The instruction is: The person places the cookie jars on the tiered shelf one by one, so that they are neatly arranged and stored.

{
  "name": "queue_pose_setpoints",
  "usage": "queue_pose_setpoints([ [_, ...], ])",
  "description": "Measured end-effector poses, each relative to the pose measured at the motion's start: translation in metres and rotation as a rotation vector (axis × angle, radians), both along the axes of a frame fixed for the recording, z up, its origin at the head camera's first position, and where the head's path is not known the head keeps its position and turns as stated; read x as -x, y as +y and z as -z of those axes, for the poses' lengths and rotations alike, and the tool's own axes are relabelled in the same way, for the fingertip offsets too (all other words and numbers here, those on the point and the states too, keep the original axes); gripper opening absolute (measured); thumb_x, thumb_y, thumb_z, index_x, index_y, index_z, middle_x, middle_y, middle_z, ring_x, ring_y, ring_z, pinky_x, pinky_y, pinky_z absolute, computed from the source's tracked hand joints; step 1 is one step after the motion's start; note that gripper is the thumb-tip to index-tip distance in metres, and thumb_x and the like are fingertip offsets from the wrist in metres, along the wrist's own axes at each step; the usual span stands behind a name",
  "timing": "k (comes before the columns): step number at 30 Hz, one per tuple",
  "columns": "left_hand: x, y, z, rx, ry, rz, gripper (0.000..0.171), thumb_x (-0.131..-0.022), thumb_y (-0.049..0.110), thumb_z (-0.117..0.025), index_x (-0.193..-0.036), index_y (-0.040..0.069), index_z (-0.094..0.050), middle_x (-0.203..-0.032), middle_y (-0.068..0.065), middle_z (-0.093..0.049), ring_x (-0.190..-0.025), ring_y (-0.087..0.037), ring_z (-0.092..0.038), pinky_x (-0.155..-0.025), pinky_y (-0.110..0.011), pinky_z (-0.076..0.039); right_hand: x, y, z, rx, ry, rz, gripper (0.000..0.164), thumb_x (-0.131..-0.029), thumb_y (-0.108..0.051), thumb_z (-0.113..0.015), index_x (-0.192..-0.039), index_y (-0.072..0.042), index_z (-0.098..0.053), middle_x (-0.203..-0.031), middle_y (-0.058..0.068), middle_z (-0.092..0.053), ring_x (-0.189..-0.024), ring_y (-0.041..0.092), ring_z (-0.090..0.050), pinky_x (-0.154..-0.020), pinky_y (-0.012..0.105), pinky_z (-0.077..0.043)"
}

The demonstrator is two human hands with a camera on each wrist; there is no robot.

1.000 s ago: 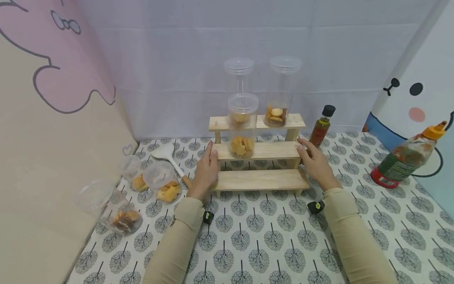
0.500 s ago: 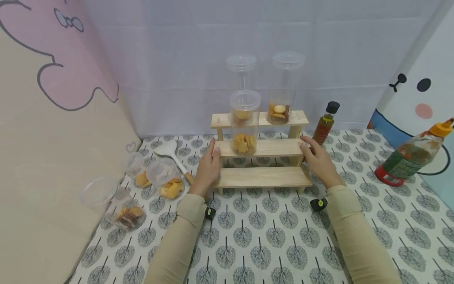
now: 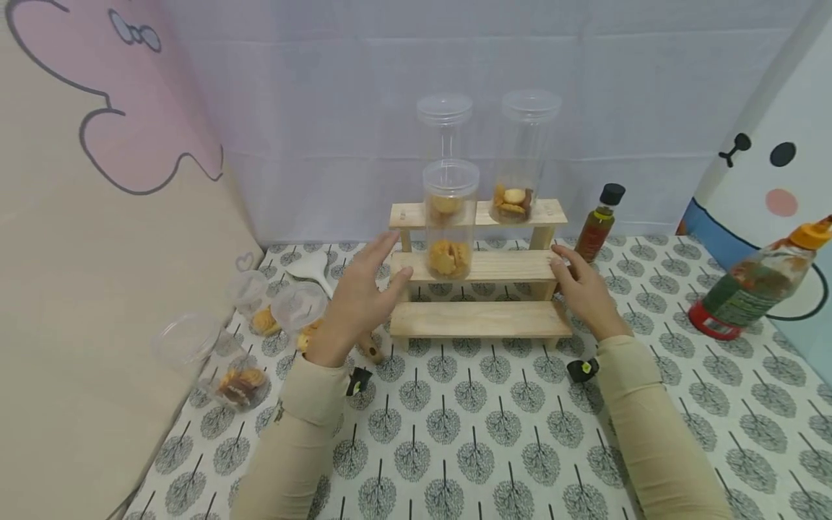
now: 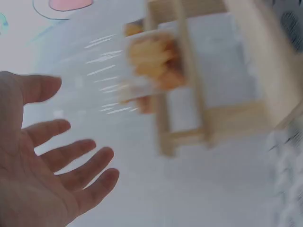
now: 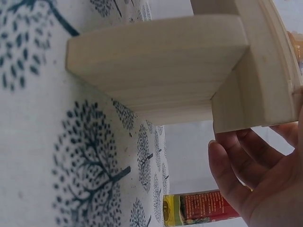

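Note:
A three-tier wooden rack (image 3: 484, 318) stands on the patterned cloth. My right hand (image 3: 585, 292) holds the right end of its middle tier; in the right wrist view, bent fingers (image 5: 226, 168) lie against the end. My left hand (image 3: 360, 296) is off the rack's left end, fingers spread and holding nothing; the left wrist view shows its bare palm (image 4: 42, 184). One clear lidded jar (image 3: 451, 217) of cookies stands on the middle tier. Behind it on the top tier are a second jar (image 3: 445, 130) and a third jar (image 3: 526, 159), both with cookies.
Left of the rack lie a white spatula (image 3: 312, 267), partly hidden by my left hand, and tilted clear jars of cookies, the nearest jar (image 3: 221, 361) at the cloth's left edge. A dark-capped bottle (image 3: 594, 227) and a red-based sauce bottle (image 3: 747, 289) stand at right.
My left hand has let go of the rack's left end and moved left, its fingers spreading. My right hand stays at the right end. The view has shifted slightly.

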State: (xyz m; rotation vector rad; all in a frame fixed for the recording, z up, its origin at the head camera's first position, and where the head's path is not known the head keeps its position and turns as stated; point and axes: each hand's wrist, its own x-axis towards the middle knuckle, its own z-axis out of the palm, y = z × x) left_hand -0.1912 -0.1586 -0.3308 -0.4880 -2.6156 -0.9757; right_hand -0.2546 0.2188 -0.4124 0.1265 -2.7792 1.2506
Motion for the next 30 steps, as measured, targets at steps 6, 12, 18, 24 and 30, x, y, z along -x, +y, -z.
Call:
queue_pose_setpoints([
  [6, -0.043, -0.045, -0.049, 0.171, 0.163, 0.083, 0.076, -0.091, 0.036, -0.074, -0.155, 0.020, -0.037, -0.155, -0.007, -0.043, -0.140, -0.032, -0.041, -0.116, -0.054, -0.034, -0.002, 0.005, 0.002, 0.031, -0.015, 0.016, 0.066, -0.101, -0.063, -0.030, -0.159, -0.031, -0.027, -0.112, 0.021, -0.061, -0.098, 0.037, -0.060, -0.076, 0.048, -0.049],
  [12, -0.076, -0.105, -0.068, 0.330, 0.164, 0.067, 0.098, -0.076, 0.037, -0.087, -0.156, 0.022, -0.034, -0.156, -0.011, -0.041, -0.138, -0.039, -0.040, -0.112, -0.061, -0.034, -0.003, 0.006, 0.003, 0.062, -0.018, 0.011, 0.068, -0.100, -0.065, -0.031, -0.159, -0.031, -0.027, -0.116, 0.022, -0.060, -0.101, 0.040, -0.060, -0.079, 0.051, -0.049],
  [18, -0.103, -0.167, -0.058, 0.337, 0.124, -0.113, 0.110, -0.063, 0.037, -0.093, -0.156, 0.022, -0.036, -0.157, -0.021, -0.034, -0.133, -0.055, -0.036, -0.107, -0.072, -0.029, -0.002, 0.004, 0.001, 0.047, -0.013, -0.001, 0.067, -0.101, -0.064, -0.030, -0.158, -0.031, -0.027, -0.118, 0.023, -0.060, -0.101, 0.040, -0.061, -0.078, 0.052, -0.050],
  [24, -0.119, -0.205, -0.032, 0.320, 0.117, -0.190, 0.119, -0.059, 0.041, -0.094, -0.157, 0.018, -0.032, -0.161, -0.023, -0.025, -0.130, -0.063, -0.032, -0.103, -0.078, -0.025, -0.002, 0.005, -0.002, 0.039, -0.019, -0.022, 0.067, -0.100, -0.064, -0.030, -0.158, -0.031, -0.027, -0.115, 0.021, -0.060, -0.099, 0.038, -0.060, -0.075, 0.050, -0.049],
  [30, -0.129, -0.216, -0.012, 0.295, -0.021, -0.278, 0.118, -0.068, 0.041, -0.090, -0.161, 0.021, -0.020, -0.163, -0.023, -0.016, -0.136, -0.063, -0.024, -0.101, -0.082, -0.021, -0.002, 0.003, -0.003, 0.023, -0.022, -0.022, 0.067, -0.100, -0.065, -0.031, -0.158, -0.032, -0.028, -0.114, 0.021, -0.061, -0.098, 0.037, -0.061, -0.075, 0.048, -0.049],
])
